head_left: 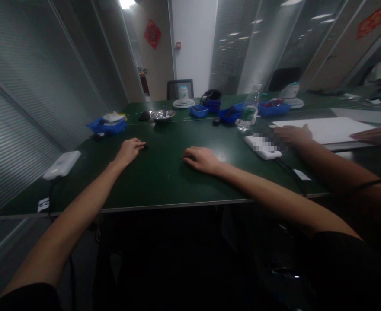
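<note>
The left hand (130,150), fingertips pinched together, seems to have hold of a small dark piece (145,147), low over the counter (158,185) on the near-left side of the metal bowl (161,119). The right hand (202,160) lies loosely curled, nearer than the bowl and right of it; whether it grips anything I cannot tell. Work looks underway: the piece is in the fingers, no finished result shows, and how much remains is unclear. A blue tray (104,128) sits left of the bowl.
</note>
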A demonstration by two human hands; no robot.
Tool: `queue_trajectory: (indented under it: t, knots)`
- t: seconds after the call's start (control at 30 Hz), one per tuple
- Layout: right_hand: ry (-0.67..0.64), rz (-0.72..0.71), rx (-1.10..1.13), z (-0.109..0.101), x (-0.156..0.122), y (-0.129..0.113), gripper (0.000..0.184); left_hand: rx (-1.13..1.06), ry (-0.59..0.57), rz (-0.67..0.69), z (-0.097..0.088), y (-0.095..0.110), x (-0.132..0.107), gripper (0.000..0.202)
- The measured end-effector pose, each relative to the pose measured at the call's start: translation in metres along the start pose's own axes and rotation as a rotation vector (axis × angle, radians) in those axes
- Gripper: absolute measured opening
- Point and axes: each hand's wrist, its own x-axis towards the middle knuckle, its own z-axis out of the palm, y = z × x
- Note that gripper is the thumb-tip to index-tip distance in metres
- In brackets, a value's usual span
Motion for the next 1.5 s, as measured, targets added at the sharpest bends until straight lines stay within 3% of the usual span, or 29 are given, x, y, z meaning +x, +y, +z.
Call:
queue_trajectory:
  t: [0.2,0.43,0.63,0.9,1.13,1.37,1.5]
  knots:
    - [-0.015,0.002,-0.012,0.001,0.001,0.001,0.022,0.001,-0.007,0.030,-0.002,0.005,0.000,0.029]
    - [-0.005,-0.008,-0.004,0.003,0.001,0.002,0.021,0.096,-0.015,0.054,-0.006,-0.003,-0.001,0.034]
    - [-0.015,0.003,-0.004,0.000,0.000,0.001,0.021,0.203,-0.005,-0.029,-0.016,-0.027,-0.001,0.036]
    - [-0.027,0.016,-0.003,0.001,0.001,0.002,0.022,0.042,-0.012,-0.187,-0.033,-0.046,-0.005,0.032]
    - [-0.020,0.009,0.007,-0.001,0.000,0.000,0.022,-0.022,0.023,-0.260,-0.028,-0.056,-0.009,0.038]
    - [-0.028,-0.007,-0.014,0.001,0.001,0.002,0.023,-0.032,0.103,-0.260,-0.025,-0.051,-0.007,0.027]
    - [-0.039,-0.011,-0.019,0.001,0.001,0.004,0.023,-0.079,0.038,-0.218,-0.022,-0.033,-0.006,0.028]
